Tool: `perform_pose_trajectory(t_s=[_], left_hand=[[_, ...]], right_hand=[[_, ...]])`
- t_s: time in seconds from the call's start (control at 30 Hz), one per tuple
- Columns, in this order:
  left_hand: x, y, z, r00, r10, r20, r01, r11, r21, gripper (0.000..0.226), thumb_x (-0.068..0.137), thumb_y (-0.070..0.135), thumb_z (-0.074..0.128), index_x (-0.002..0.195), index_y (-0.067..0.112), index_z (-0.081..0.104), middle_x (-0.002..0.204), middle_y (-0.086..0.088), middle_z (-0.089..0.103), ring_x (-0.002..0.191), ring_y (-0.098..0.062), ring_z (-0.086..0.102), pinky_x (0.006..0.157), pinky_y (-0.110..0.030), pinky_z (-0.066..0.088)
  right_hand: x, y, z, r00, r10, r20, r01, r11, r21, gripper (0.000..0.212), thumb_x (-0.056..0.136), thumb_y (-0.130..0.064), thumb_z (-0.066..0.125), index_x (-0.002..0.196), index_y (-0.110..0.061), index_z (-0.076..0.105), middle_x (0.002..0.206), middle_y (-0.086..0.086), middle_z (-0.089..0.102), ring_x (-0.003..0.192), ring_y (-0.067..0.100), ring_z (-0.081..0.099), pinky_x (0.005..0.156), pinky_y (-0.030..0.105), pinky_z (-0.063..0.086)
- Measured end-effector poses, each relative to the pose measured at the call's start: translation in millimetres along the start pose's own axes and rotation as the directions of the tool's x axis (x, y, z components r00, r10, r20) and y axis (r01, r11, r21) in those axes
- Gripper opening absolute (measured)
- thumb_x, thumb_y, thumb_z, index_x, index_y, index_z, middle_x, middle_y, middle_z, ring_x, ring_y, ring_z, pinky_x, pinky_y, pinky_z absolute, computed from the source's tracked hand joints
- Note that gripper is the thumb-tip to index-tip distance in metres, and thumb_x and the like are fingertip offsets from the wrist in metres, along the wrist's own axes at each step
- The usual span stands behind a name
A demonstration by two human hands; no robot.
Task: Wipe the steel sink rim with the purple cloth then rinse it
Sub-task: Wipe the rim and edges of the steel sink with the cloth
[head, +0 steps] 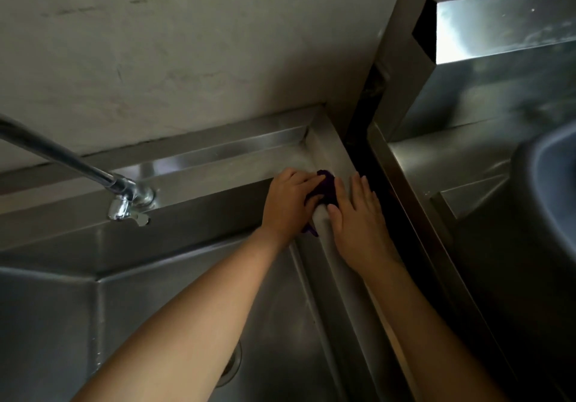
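Observation:
The purple cloth [327,188] lies bunched on the steel sink rim [333,152] near the sink's back right corner. My left hand [288,203] covers most of the cloth, its fingers curled over it and pressing it onto the rim. Flat beside it, my right hand [358,214] rests on the right rim with straight fingers, its thumb touching the cloth's edge. Both forearms reach across the steel basin [193,277]. A small purple corner of the cloth shows under my left wrist.
A steel faucet [124,202] with a long pipe juts from the back rim at left. The drain [232,367] shows under my left forearm. A dark gap [374,164] separates the sink from a steel counter [467,152] with a dark bowl [548,183] at right. A concrete wall stands behind.

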State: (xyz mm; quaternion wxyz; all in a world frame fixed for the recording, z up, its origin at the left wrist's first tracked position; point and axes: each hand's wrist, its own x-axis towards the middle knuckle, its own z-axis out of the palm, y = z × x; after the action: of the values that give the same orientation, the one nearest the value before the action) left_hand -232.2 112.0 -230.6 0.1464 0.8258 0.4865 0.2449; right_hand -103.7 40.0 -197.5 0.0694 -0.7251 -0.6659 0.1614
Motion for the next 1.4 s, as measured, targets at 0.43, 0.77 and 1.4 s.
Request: perform_pose_trajectory(t_s=[0.43,0.77,1.4], left_hand=[[39.0,-27.6,-5.7,0.999,0.024,-0.022,-0.022,0.997,0.077,0.034,0.085,0.03,0.048,0.107,0.015,0.069,0.092,-0.002,0.07,0.084,-0.023,0.052,0.072,-0.033,0.041],[48.5,-29.4,-5.9,0.995,-0.052,-0.09,0.064,0.989,0.137,0.035,0.08,0.027,0.046,0.101,0.013,0.07,0.09,-0.004,0.069,0.084,-0.028,0.058,0.072,-0.036,0.045],[-10.2,-26.8,-47.5,0.966,-0.257,0.012,0.256,0.96,-0.111,0.061,0.081,0.008,0.062,0.138,0.006,0.04,0.139,-0.014,0.047,0.129,-0.027,0.041,0.109,-0.037,0.035]], right_hand=[[51.0,-12.7,-0.9,1.0,0.015,0.004,-0.015,1.0,0.008,0.054,0.1,-0.034,0.02,0.149,-0.025,0.0,0.159,0.01,-0.009,0.146,0.022,-0.013,0.116,0.034,-0.008],[82.3,-28.5,1.6,0.985,-0.083,-0.152,0.09,0.995,0.041,0.055,0.091,-0.013,0.038,0.145,-0.008,0.026,0.155,0.017,0.021,0.145,0.028,0.013,0.118,0.038,0.006],[89.0,-59.0,5.1,0.995,-0.086,-0.046,0.085,0.996,-0.017,0.086,0.085,-0.057,0.048,0.144,0.002,0.024,0.153,0.02,0.021,0.142,0.03,0.014,0.116,0.038,0.014]])
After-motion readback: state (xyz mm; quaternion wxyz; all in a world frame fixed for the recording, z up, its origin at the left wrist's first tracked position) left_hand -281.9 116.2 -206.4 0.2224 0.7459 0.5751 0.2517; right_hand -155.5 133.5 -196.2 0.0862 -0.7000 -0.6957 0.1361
